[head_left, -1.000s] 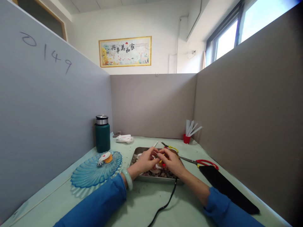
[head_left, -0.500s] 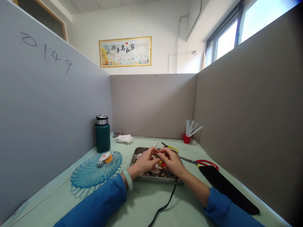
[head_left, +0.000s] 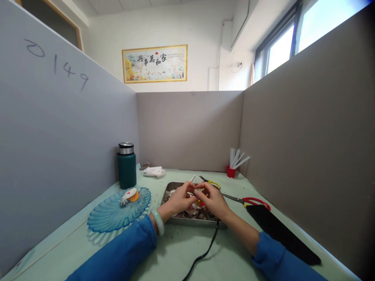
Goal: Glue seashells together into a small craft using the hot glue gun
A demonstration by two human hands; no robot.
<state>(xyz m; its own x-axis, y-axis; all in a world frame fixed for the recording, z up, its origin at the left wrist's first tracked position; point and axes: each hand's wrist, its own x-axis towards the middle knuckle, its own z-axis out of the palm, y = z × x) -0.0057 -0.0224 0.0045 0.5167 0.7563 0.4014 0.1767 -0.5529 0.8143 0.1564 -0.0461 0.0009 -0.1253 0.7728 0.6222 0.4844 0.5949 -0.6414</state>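
Observation:
My left hand (head_left: 179, 199) and my right hand (head_left: 214, 200) meet over a metal tray (head_left: 167, 192) filled with several shells. The fingers of both hands are pinched together on a small object between them, too small to name, with a bit of yellow and red showing under the right fingers. A black cord (head_left: 206, 249) runs from beneath my right hand toward me across the table. A pale bangle (head_left: 158, 221) sits on my left wrist.
A blue glass shell-shaped plate (head_left: 113, 216) with a small orange-and-white piece lies at the left. Behind it stands a green flask (head_left: 127, 165). Red-handled scissors (head_left: 249, 201), a black case (head_left: 278, 231), yellow-handled pliers (head_left: 211, 182) and a red cup (head_left: 231, 171) of white sticks lie right. Grey partitions enclose the desk.
Both hands stay over the tray; the fingers have shifted only slightly around the small object.

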